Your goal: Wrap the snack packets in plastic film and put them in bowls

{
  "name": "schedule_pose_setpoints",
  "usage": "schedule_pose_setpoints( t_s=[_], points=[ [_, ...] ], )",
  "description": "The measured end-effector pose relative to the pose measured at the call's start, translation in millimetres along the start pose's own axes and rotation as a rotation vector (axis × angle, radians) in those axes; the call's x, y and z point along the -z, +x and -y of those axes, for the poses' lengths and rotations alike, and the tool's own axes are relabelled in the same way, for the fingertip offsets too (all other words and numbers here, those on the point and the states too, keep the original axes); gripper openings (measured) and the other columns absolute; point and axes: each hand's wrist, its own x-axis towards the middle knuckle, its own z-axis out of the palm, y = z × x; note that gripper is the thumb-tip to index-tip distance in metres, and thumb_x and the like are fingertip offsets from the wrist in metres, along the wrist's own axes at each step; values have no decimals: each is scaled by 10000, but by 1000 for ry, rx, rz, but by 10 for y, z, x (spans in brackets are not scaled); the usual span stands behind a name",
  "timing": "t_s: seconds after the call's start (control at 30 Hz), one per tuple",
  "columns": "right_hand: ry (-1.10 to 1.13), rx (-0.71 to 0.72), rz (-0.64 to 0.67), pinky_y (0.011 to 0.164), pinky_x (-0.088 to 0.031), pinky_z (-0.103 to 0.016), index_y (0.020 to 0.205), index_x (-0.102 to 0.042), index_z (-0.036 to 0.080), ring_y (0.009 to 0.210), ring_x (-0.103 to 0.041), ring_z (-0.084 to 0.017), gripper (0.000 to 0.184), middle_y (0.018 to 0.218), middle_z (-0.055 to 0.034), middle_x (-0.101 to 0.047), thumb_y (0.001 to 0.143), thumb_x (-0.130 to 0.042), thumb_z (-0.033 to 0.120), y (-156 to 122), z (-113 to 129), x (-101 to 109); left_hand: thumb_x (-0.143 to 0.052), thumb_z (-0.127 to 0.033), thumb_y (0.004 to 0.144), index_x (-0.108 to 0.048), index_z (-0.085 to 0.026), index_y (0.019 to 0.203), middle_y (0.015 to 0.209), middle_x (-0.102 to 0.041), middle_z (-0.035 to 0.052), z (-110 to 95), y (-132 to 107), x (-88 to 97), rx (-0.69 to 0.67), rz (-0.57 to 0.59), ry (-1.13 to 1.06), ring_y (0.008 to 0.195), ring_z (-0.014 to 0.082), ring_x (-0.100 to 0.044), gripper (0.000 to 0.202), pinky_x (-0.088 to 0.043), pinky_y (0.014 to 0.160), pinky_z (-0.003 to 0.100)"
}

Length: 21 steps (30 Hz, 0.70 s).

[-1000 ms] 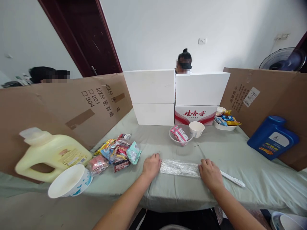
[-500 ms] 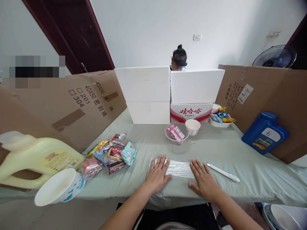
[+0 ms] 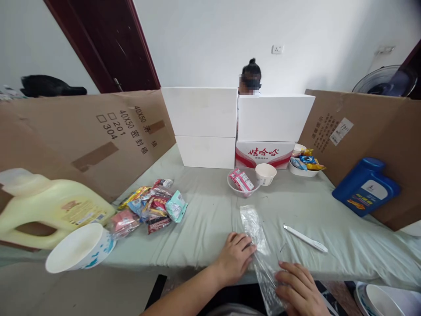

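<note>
Because the bottom of the view cuts across the right hand (image 3: pixel 301 289), its wrist and most of its thumb side cannot be made out. Under the left hand (image 3: pixel 232 258), the thumb is mostly tucked from sight as well. Beyond, the white boxes (image 3: pixel 202 112) hide all but the top of a seated person (image 3: pixel 251 69), and the pale yellow jug (image 3: pixel 69 206) runs off the left side.

The strip of clear film (image 3: pixel 262 246) lies slantwise, its far end flat on the green cloth (image 3: pixel 207 197) and its lower end reaching past the table's near edge, over the person's lap. Bare cloth opens between the film and the heap of wrapped snacks (image 3: pixel 156 204); a narrower gap parts it from the slim white tool (image 3: pixel 305 239) on the right. Ahead, the clear bowl (image 3: pixel 252 175) sits near the far end (close to the film, but apart from it).

The left hand's fingers are curled and close together at the film's left edge; whether they pinch it I cannot tell. The right hand's fingers, bent and slightly spread, touch its lower right edge, and a firm hold there cannot be confirmed.
</note>
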Motion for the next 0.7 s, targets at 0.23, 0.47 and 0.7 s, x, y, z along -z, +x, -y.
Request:
schedule_pose_setpoints(
  t_s=[0.23,0.47,0.7],
  points=[
    [568,-514,170,698,-481,-252,948,-585,219,758,-630,-146,199,826,-25,-666,932,-393,267,628,-207,7,-524,-42,673,-628,-253,1044,1086,-651,14,129,-65,121,-98,49,-278,1186,249,-451,440,-335,1037,422],
    [252,-807,228,652,-380,-248,976,-615,196,715,-602,-159,204,767,-13,-669,856,-457,244,1207,-853,-633,-432,24,638,-291,-198,1419,1116,-656,49,177,-55,84,36,-40,-421,1148,236,-473,824,-369,1026,436],
    [51,-835,263,657,-323,-261,1054,-592,192,809,-624,-183,212,895,-59,-704,898,-461,253,1251,-828,-780,-485,-4,675,-593,-236,1167,1036,-638,46,129,-60,95,-9,-20,-380,1051,233,-507,554,-425,955,406]
  ],
)
